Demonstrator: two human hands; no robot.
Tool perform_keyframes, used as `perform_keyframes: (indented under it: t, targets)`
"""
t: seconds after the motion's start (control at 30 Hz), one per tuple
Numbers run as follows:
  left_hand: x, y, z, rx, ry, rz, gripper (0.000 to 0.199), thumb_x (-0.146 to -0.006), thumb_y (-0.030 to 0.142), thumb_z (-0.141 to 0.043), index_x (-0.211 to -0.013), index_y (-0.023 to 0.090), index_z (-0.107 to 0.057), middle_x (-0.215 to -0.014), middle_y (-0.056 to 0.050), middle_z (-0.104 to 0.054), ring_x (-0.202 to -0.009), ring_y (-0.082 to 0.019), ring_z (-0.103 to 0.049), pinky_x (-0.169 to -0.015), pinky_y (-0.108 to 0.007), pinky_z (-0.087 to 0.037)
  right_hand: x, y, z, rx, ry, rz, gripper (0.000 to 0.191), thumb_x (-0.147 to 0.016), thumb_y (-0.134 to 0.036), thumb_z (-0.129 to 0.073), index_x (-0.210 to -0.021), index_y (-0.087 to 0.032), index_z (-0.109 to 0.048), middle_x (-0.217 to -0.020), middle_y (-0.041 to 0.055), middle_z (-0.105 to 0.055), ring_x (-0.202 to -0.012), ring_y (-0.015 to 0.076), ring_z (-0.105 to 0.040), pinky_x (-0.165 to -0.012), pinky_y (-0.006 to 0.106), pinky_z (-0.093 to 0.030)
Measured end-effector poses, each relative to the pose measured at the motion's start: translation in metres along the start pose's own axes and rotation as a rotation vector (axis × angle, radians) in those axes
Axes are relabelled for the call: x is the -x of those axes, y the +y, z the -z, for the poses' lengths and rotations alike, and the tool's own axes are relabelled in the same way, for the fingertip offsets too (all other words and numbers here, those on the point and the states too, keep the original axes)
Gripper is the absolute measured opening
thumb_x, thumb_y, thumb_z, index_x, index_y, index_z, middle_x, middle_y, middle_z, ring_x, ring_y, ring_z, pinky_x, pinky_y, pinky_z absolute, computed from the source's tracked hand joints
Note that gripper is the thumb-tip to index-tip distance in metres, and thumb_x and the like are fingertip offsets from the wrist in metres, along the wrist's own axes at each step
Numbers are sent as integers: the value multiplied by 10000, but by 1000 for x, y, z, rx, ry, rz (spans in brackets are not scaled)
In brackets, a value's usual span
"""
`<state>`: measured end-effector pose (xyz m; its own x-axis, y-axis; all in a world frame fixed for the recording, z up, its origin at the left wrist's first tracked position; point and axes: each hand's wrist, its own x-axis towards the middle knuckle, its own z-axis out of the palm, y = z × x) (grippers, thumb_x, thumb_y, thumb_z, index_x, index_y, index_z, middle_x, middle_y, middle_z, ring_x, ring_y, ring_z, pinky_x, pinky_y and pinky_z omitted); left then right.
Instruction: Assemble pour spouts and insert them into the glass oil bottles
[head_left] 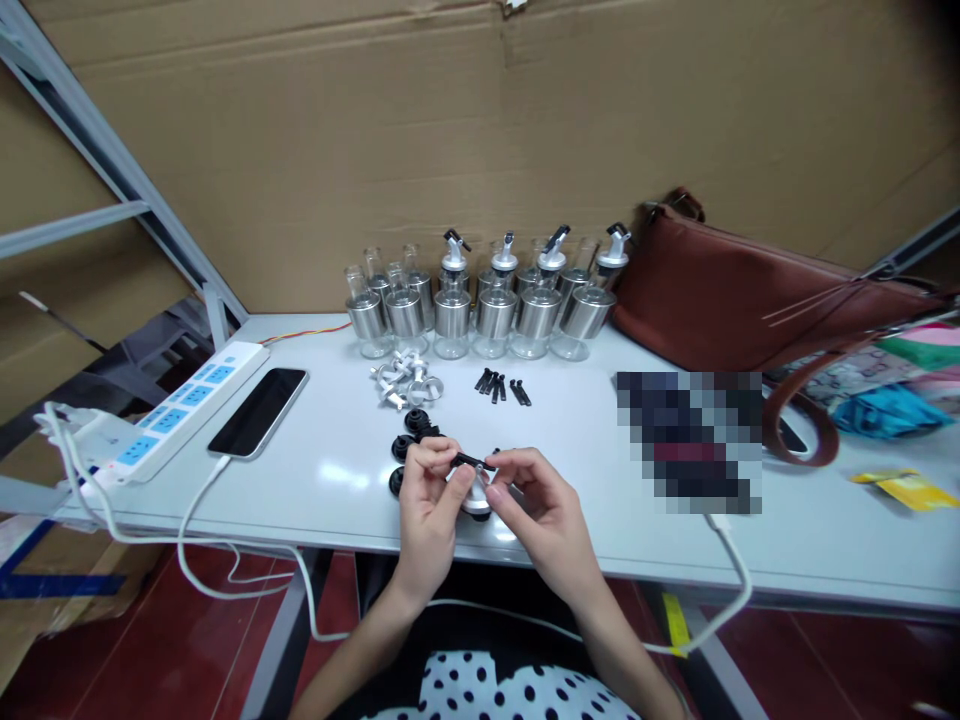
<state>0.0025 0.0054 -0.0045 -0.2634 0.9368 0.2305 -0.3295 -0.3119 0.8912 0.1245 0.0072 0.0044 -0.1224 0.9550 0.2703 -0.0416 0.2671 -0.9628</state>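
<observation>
Close to the table's front edge, my two hands meet around a silver bottle pourer (477, 500) with a black flap lever (471, 461) across its top. My left hand (429, 515) pinches the lever and the pourer from the left. The fingers of my right hand (546, 512) close on the other side, at the lever's end and the spout. The fingers partly hide the pourer. Several black ribbed stoppers (403, 447) lie beside my left fingers. Farther back are a pile of silver-white spout pieces (403, 380) and several loose black flap levers (501, 387).
Glass bottles with metal sleeves (452, 318) stand at the back, some topped with pourers. A power strip (176, 410) and a phone (259, 412) with white cables lie left. A brown bag (735, 285), a pixelated area and a yellow packet (911, 490) are on the right.
</observation>
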Motion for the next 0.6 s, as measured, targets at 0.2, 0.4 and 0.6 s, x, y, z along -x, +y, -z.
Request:
perform_keyframes:
  t: [0.2,0.4,0.6]
  targets:
    - [-1,1,0,-26,10,-40,190,-822,317,-679,-878,207,-534,-933,3,-548,-782,-73,-581,-694,-165,-496,1,-1,-1,31,-39,51,282,-743,-215,-729,-1003,-273,-637,-697,-56,-552,-664,95,-516,-667,217,-431]
    - [-2,2,1,-39,9,24,243,-828,357,-665,-1018,240,-569,-937,-3,-612,-807,-97,-625,-712,-184,-516,0,0,-1,-3,-57,33,259,-732,-239,-757,-983,-262,-701,-718,-40,-602,-664,103,-547,-694,251,-447]
    - [-2,3,3,-83,-6,48,262,-831,352,-663,-1055,232,-598,-979,-26,-634,-889,-117,-635,-787,-198,-514,-1,-1,0,-11,-37,23,255,-705,-244,-776,-956,-244,-726,-694,-30,-613,-648,117,-552,-675,268,-449]
